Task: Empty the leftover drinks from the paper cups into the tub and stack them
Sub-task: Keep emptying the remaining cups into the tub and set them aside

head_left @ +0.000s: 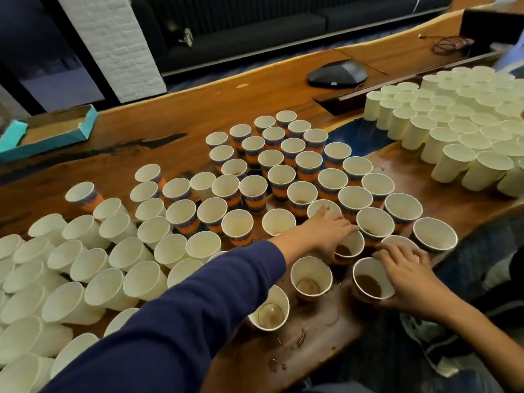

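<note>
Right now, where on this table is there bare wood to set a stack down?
Far strip of table, between the teal tray and the black speakerphone, is bare. Near edge below the stained cup is open but spattered. Patterned cups and white cups crowd the rest.

Two hands (326,231), dozens of paper cups (374,226), one teal tray (85,126), one speakerphone (337,73)

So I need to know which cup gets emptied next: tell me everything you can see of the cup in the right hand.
The paper cup stands upright near the wooden table's front edge. Its inside is white with a rolled rim, and a shallow pool of brown drink covers its bottom. The right hand curls round its far and right side, with the thumb underneath toward the person. Its outer print is hidden. The left hand reaches to a neighbouring cup.
</note>
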Tool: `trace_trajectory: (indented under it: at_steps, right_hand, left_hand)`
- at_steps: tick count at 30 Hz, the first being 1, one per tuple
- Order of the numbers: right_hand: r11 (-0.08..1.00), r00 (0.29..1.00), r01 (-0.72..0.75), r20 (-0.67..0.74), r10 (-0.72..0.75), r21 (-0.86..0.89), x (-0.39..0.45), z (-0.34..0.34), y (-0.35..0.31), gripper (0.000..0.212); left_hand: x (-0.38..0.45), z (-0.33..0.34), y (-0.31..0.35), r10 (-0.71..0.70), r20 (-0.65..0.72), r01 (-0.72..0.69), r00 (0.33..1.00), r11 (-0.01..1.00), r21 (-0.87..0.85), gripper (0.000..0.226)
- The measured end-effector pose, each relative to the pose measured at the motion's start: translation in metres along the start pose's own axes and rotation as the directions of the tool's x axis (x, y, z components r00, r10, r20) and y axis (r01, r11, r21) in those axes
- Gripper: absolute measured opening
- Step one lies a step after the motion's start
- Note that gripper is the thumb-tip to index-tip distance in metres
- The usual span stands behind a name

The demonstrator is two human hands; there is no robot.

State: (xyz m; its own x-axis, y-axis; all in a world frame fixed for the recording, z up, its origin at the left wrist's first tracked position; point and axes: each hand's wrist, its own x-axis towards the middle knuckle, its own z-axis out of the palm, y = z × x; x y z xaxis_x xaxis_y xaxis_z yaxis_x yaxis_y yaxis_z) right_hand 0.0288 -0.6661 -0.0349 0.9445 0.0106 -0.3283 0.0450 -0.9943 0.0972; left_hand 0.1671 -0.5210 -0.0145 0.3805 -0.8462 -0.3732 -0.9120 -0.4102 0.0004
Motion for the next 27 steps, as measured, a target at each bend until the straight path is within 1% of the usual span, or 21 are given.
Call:
trace_trajectory:
  at_steps: [1,3,5,7,9,14,17,19,22,24,27]
  right_hand:
    - [1.0,0.999,-0.006,-0.034,0.006,0.004,0.003,0.002,0.001,0.103]
    - [1.0,1.0,0.026,0.005,-0.026,-0.003,0.001,-0.007,-0.005,0.102]
    - [0.998,0.999,0.021,-0.034,-0.02,0.052,-0.002,-0.009,-0.008,0.095]
    - [0.996,1.0,-0.005,0.019,0.003,0.094,-0.002,-0.009,-0.008,0.091]
    - [0.993,1.0,0.003,0.021,-0.005,0.118,-0.001,-0.005,-0.009,0.09]
    - [0.996,1.0,-0.002,0.025,0.0,0.085,0.005,-0.001,-0.011,0.091]
    - [0.995,0.999,0.001,0.039,-0.005,0.101,0.008,0.001,-0.013,0.093]
    - [0.993,1.0,0.004,0.019,-0.007,0.119,0.009,0.0,-0.014,0.093]
    - [0.995,1.0,0.021,-0.003,-0.021,0.093,0.009,-0.002,-0.013,0.09]
    - [0.992,1.0,0.022,-0.014,-0.02,0.124,0.01,-0.004,-0.011,0.088]
    - [0.982,0.999,0.013,-0.043,-0.005,0.187,0.011,-0.009,-0.009,0.088]
  left_hand:
    - [0.0,0.002,0.001,0.003,-0.002,-0.003,1.0,1.0,0.015,0.086]
    - [0.001,0.004,0.001,0.002,-0.019,-0.002,1.0,1.0,0.026,0.084]
    - [0.002,0.006,0.001,-0.003,-0.035,0.004,0.999,1.0,0.028,0.084]
    - [0.003,0.009,0.0,-0.007,-0.034,0.008,0.999,0.999,0.038,0.085]
    - [0.005,0.013,-0.001,-0.014,-0.037,0.015,0.999,0.999,0.033,0.084]
    - [0.003,0.016,-0.001,-0.027,-0.062,0.029,0.998,0.999,0.025,0.085]
    - [0.001,0.018,-0.001,-0.044,-0.061,0.045,0.997,0.999,0.013,0.086]
    - [0.001,0.019,-0.002,-0.057,-0.078,0.056,0.995,0.998,-0.011,0.086]
    - [-0.001,0.02,-0.004,-0.103,-0.119,0.094,0.988,0.993,-0.074,0.085]
    - [-0.004,0.019,-0.006,-0.134,-0.14,0.117,0.981,0.985,-0.124,0.084]
    - [-0.014,0.013,-0.012,-0.177,-0.174,0.128,0.969,0.957,-0.262,0.083]
